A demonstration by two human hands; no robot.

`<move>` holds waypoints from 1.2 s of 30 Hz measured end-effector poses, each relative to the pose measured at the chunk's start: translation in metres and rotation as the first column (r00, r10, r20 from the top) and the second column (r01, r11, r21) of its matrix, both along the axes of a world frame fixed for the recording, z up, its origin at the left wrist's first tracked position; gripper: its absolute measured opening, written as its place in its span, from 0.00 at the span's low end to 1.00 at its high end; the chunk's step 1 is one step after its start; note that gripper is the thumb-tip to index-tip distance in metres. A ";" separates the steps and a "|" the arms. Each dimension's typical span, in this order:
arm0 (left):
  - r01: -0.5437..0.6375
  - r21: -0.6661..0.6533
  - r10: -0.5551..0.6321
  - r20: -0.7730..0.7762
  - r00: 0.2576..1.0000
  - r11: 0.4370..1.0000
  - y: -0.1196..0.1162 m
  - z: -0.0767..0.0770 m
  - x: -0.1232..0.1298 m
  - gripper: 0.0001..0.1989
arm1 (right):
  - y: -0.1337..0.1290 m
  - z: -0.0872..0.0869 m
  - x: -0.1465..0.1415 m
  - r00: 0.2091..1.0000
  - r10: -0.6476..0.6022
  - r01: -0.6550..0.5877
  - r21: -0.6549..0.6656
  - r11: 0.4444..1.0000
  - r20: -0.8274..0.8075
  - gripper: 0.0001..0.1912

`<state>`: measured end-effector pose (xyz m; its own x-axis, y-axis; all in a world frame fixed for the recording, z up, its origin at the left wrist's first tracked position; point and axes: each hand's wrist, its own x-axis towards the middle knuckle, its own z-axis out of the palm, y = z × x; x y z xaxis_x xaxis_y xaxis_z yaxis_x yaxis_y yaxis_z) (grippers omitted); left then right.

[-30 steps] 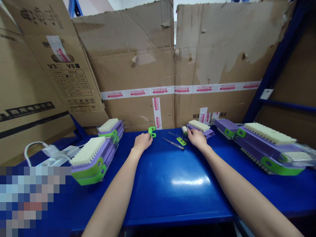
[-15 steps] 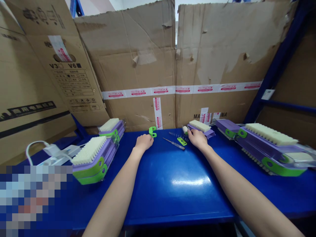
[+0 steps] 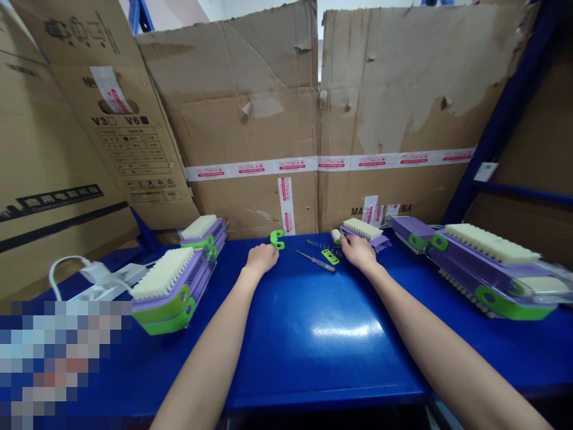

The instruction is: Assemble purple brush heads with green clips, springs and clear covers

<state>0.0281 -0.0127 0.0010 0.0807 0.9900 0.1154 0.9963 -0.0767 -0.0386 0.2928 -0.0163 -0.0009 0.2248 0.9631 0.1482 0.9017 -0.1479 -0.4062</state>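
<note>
My left hand point(image 3: 262, 258) is closed at the back of the blue table, fingertips against a green plastic piece point(image 3: 277, 240) with a cut-out and a hole. My right hand point(image 3: 358, 251) lies closed at the near side of a small purple brush point(image 3: 363, 229) with cream bristles; its fingertips are partly hidden. Just left of those fingers is a clear plastic part with a cream insert point(image 3: 336, 236). Between the hands lie a screwdriver point(image 3: 317, 260) with a clear handle, a flat green plate with slots point(image 3: 330, 257) and a thin coil spring point(image 3: 316, 243).
Purple-and-green brushes stand at the left point(image 3: 168, 286) and right point(image 3: 487, 269). A white power strip with a plugged-in adapter point(image 3: 105, 278) lies far left. Cardboard sheets point(image 3: 250, 119) wall off the back of the blue table point(image 3: 286, 352), and a blue metal post point(image 3: 492, 113) rises at the right.
</note>
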 end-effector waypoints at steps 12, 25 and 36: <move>-0.002 -0.004 0.002 -0.005 1.000 1.000 -0.001 0.000 0.000 0.20 | 0.000 0.000 0.000 1.000 0.008 -0.008 0.005 1.000 0.020 0.27; -0.011 -0.016 0.011 0.002 1.000 1.000 0.000 0.000 0.000 0.21 | -0.002 0.001 -0.002 0.999 0.008 -0.010 0.035 0.999 0.053 0.26; 0.000 -0.003 0.000 -0.002 1.000 1.000 0.000 0.000 0.000 0.20 | -0.002 -0.001 -0.001 0.998 0.022 -0.025 0.047 0.999 0.066 0.26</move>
